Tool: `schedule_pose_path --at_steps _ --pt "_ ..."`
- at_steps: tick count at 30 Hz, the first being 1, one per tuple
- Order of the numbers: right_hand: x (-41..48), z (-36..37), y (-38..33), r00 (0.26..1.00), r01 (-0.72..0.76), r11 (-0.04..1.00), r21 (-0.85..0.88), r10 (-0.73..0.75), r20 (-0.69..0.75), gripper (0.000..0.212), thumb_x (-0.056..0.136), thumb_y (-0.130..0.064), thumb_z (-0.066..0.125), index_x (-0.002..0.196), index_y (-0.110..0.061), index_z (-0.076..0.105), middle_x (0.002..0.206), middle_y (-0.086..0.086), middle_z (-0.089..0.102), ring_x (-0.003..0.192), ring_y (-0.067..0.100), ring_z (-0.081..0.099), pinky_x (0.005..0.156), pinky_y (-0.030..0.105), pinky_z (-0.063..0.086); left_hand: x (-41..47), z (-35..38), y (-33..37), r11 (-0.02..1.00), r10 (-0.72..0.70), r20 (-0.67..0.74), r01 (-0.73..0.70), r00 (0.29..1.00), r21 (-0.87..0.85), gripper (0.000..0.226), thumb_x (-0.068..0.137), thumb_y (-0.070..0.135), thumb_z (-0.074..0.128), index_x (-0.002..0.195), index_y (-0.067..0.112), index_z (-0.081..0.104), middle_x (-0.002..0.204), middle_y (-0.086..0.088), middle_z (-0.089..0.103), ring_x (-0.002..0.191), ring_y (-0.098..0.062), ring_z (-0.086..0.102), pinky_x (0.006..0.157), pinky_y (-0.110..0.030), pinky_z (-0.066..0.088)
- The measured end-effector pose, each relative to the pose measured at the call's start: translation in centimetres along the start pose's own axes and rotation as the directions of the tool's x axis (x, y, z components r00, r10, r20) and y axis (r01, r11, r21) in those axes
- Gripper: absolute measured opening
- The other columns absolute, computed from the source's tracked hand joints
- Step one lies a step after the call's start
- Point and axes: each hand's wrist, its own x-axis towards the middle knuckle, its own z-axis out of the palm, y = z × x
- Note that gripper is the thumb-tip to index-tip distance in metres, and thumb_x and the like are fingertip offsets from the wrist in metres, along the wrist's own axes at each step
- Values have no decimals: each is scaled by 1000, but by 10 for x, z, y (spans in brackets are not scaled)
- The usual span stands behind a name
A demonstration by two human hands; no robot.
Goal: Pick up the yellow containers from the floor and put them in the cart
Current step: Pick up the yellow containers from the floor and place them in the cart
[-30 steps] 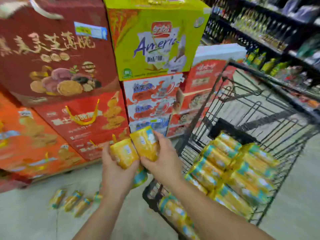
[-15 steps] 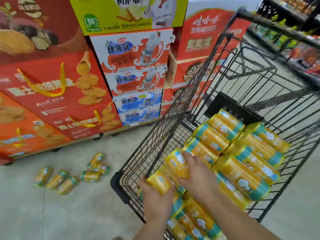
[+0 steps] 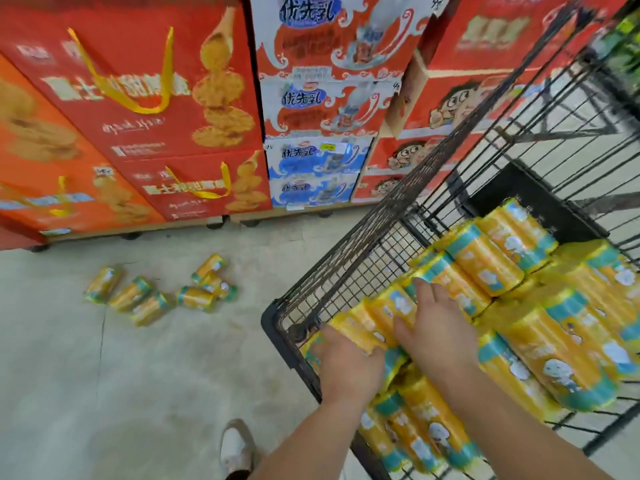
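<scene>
The black wire cart (image 3: 349, 271) stands on the right, holding several yellow containers with teal ends (image 3: 485, 265). Both my hands are low inside its near left corner. My left hand (image 3: 349, 367) grips one yellow container (image 3: 349, 332) against the corner wall. Beside it, my right hand (image 3: 441, 332) holds another yellow container (image 3: 386, 308) between thumb and fingers, pressed onto the pile. Several more yellow containers (image 3: 150, 308) lie loose on the floor to the left of the cart, in front of the box display.
Stacked red, orange and blue gift boxes (image 3: 156, 109) form a wall along the back on low pallets. My white shoe (image 3: 237, 448) is on the grey concrete floor (image 3: 156, 393) beside the cart. A black plastic flap (image 3: 530, 206) sits at the cart's far end.
Both hands carried their containers from in front of the boxes, over the cart's rim and down into its near corner. The view tilted down.
</scene>
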Motion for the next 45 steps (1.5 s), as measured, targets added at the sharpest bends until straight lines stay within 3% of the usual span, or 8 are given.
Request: schedule_pose_path --at_steps 6,11,17,23,28,38,42,45 --pt "-13 -101 -79 887 250 944 214 -135 -442 38 87 -32 64 122 -21 58 115 -2 59 105 22 60 69 36 49 -62 -89 76 914 404 -145 -404 903 33 64 85 35 61 141 21 32 138 0 39 126 -20 47 99 -35 43" --pt "-3 -149 -204 802 469 825 316 -247 -545 33 84 -23 67 116 -18 59 109 -2 59 101 19 58 77 35 47 -56 -222 83 828 525 -407 -558 747 44 48 80 39 63 123 30 45 119 8 52 105 -16 56 84 -40 50" --pt "36 -60 -340 890 437 831 345 -343 -301 41 84 -28 65 123 -19 54 115 0 58 104 21 58 83 38 50 66 -358 -15 881 452 -356 -346 818 322 56 83 43 62 133 28 40 128 6 45 119 -19 49 84 -36 46" --pt "94 142 -416 977 172 926 337 -204 63 48 85 -32 67 129 -22 51 123 5 55 114 26 56 89 38 46 243 -430 -144 738 453 -151 -274 878 617 62 79 45 63 135 28 40 136 5 39 126 -19 43 87 -38 49" --pt "140 308 -415 955 43 970 238 -110 275 61 84 -33 66 139 -28 40 132 1 49 121 26 51 94 39 43 379 -395 -240 629 379 34 -285 925 723 73 79 48 64 141 25 33 148 0 30 135 -23 33 100 -41 44" --pt "251 569 -375 902 97 931 352 -232 363 102 75 -20 77 154 -33 15 152 -2 35 133 25 42 101 43 45 610 -262 -372 518 322 202 -350 925 780 98 74 43 75 151 20 18 159 -1 14 148 -26 8 118 -50 13" --pt "273 609 -374 883 122 906 405 -285 373 99 75 -21 79 154 -26 20 146 5 44 129 27 46 101 36 42 640 -237 -392 316 393 220 -356 893 880 85 77 23 73 145 19 23 153 -4 26 148 -28 12 118 -54 9" --pt "277 614 -379 902 133 928 348 -259 346 85 79 -28 77 150 -29 29 135 6 47 118 31 51 94 42 47 650 -232 -395 169 496 221 -343 840 924 62 79 11 61 133 20 33 136 -4 44 136 -30 33 109 -57 25"
